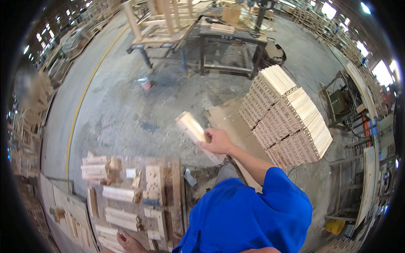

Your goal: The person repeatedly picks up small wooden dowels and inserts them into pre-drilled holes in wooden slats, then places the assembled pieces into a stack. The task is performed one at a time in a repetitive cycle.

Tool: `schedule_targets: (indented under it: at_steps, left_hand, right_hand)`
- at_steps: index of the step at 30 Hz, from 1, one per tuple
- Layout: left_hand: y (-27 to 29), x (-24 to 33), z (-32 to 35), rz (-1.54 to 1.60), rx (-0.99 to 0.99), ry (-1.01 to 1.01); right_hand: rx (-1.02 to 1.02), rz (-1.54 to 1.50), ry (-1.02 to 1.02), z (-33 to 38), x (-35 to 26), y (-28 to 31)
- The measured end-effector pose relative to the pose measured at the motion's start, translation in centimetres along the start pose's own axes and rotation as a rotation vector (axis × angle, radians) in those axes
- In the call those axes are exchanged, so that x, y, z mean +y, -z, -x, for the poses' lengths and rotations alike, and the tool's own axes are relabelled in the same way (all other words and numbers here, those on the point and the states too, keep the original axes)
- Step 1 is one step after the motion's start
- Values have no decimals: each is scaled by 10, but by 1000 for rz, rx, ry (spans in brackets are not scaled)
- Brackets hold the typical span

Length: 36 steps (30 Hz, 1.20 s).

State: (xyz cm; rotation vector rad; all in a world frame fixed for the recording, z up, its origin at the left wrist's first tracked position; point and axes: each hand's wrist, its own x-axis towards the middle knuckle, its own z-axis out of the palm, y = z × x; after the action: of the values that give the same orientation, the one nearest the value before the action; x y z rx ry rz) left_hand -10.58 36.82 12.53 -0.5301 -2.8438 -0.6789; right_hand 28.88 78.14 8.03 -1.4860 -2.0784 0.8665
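My right hand [218, 141] is closed round a small bundle of pale wooden slats [192, 128], tilted and held out above the concrete floor. At the lower left, my left hand [128, 243] is down at the workbench [174, 185], its fingers curled at the ends of some wooden slats [108, 241]; what they grip, if anything, is too small to make out. Further groups of slats [120, 194] lie in rows on the bench, beside a drilled wooden block [154, 179]. To the right of my right hand rises a tall stack of slats [291, 122] with notched or drilled ends.
Flat cardboard [230, 118] lies under the stack. Ahead stand a dark metal table [232, 38] and a bench with a wooden frame [162, 31]. A small bucket [144, 83] sits on the floor. A yellow line [85, 90] runs along the left. Metal racks [341, 189] stand at right.
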Motion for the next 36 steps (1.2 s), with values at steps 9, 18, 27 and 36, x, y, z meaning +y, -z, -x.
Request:
schedule_targets:
  at_steps: [9, 18, 27, 36]
  left_hand:
    - [-154, 218, 49, 155, -330, -331]
    - [-211, 368, 52, 144, -550, -376]
    - [-258, 405, 45, 77, -593, -502]
    - [-254, 401, 62, 69, -694, -403]
  right_hand:
    - [574, 83, -651, -125, 264, 231]
    - [841, 112, -1188, -141, 400, 367]
    - [804, 136, -1361, -144, 438, 399]
    - [747, 245, -1410, -155, 447, 390]
